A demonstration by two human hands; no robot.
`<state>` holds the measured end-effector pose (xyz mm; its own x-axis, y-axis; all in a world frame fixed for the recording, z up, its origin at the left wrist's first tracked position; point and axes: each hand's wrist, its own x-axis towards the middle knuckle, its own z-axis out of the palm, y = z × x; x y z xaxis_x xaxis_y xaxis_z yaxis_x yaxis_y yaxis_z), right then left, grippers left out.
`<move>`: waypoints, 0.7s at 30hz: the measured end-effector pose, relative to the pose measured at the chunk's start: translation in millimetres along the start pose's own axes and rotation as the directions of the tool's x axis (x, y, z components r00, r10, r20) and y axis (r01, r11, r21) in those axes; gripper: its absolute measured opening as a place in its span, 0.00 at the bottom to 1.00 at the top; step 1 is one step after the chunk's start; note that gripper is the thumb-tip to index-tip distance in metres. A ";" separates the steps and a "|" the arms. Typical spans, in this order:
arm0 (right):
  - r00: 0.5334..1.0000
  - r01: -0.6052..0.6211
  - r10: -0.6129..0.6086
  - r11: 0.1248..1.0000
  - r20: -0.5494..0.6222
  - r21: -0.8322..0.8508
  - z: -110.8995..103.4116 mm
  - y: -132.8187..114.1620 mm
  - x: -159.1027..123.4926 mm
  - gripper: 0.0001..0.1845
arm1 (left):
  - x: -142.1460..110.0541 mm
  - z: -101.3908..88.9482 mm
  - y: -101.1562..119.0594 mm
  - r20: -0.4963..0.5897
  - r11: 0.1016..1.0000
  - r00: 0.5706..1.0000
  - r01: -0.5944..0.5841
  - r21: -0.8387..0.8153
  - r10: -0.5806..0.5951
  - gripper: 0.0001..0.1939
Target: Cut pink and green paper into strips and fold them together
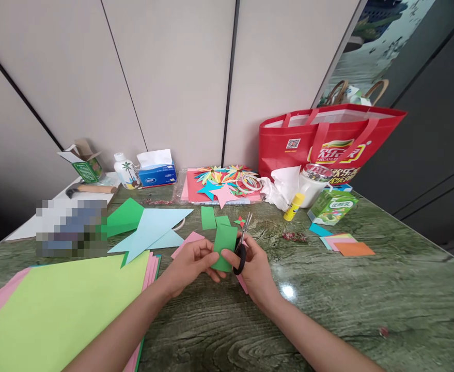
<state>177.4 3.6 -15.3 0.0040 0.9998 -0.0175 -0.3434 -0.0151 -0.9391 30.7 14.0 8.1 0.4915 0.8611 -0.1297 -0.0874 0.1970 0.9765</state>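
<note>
My left hand (193, 261) pinches a folded green paper piece (224, 245) just above the green marble table (366, 305). My right hand (254, 268) grips black-handled scissors (242, 243), whose blades point up and away beside the paper's right edge. Two more green paper pieces (211, 218) lie flat just beyond my hands. A pink scrap (188, 241) pokes out behind my left hand.
A stack of large coloured sheets (64, 305) lies at the front left, with light blue and green cut-offs (149, 230) behind it. Paper stars (222, 183), a tissue box (157, 170), a glue stick (294, 206), a green carton (332, 206) and a red bag (327, 142) stand at the back.
</note>
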 end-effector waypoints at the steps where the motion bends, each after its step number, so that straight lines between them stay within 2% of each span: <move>1: 1.000 0.013 -0.013 1.000 0.017 -0.004 0.1 0.0 -0.4 0.23 | -0.5 -0.4 -0.2 0.024 1.000 1.000 0.005 0.017 -0.005 0.12; 5: 0.996 0.039 -0.038 0.999 0.076 -0.013 1.8 -0.4 -2.7 0.18 | -1.0 -4.2 0.3 0.031 0.998 0.999 -0.008 -0.066 0.010 0.11; 8: 0.996 0.037 -0.037 0.999 0.077 -0.008 3.1 -1.8 -3.2 0.17 | -0.7 -5.3 1.0 0.033 0.991 0.999 -0.009 -0.130 0.014 0.11; 14: 0.996 0.081 -0.083 0.992 -0.020 -0.093 -2.1 0.9 0.9 0.24 | -0.1 -3.7 1.8 -0.030 0.998 1.000 -0.012 -0.056 0.011 0.16; 18: 0.990 0.130 -0.137 0.977 -0.034 -0.170 -4.7 6.1 1.7 0.25 | -0.3 -2.7 0.0 -0.120 1.000 0.993 0.003 0.001 -0.003 0.13; 21: 0.992 0.117 -0.125 0.972 -0.023 -0.204 -3.6 6.5 0.2 0.24 | -1.9 2.2 -1.2 -0.087 0.999 0.995 0.037 -0.032 -0.040 0.15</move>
<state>178.6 3.6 -22.7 0.0681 0.9935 0.0918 -0.1418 0.1007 -0.9848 31.7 11.0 7.5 0.4172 0.8902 -0.1827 -0.0972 0.2436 0.9650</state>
